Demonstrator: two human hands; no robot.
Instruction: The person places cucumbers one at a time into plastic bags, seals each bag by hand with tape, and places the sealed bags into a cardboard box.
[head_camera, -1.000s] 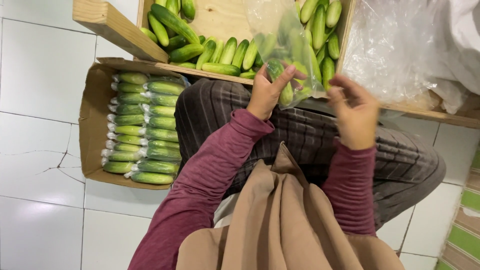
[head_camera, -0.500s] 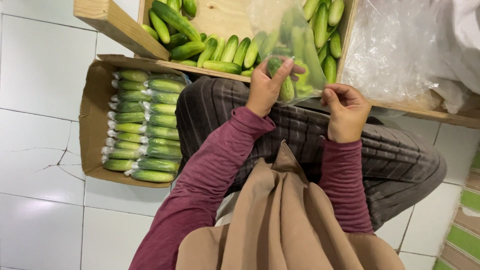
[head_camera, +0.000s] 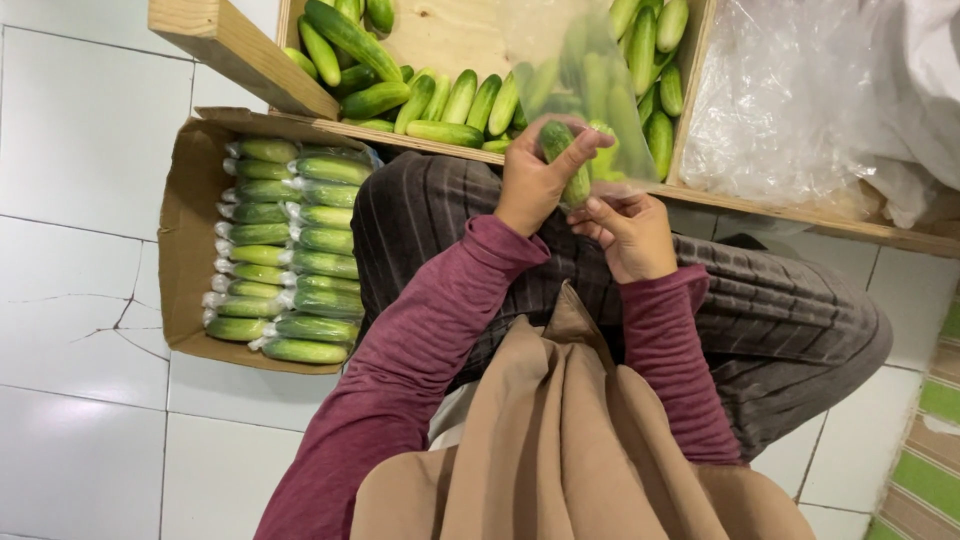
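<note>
White tile floor (head_camera: 80, 130); wrapped cucumbers (head_camera: 285, 250) in cardboard box (head_camera: 185, 220).

Clear plastic bag (head_camera: 590, 90) with cucumbers inside, held up over the wooden crate (head_camera: 240, 50). Open brown cardboard box (head_camera: 185, 210) on the tiled floor at left, filled with two rows of plastic-wrapped cucumbers (head_camera: 285, 250). Crumpled clear plastic bags (head_camera: 790, 100) piled at upper right.

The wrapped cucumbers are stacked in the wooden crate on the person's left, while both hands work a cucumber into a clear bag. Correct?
Not quite. The head view shows the wrapped cucumbers stacked in a cardboard box, not the wooden crate, which holds loose ones. The left hand and right hand do work a cucumber into a clear bag.
</note>
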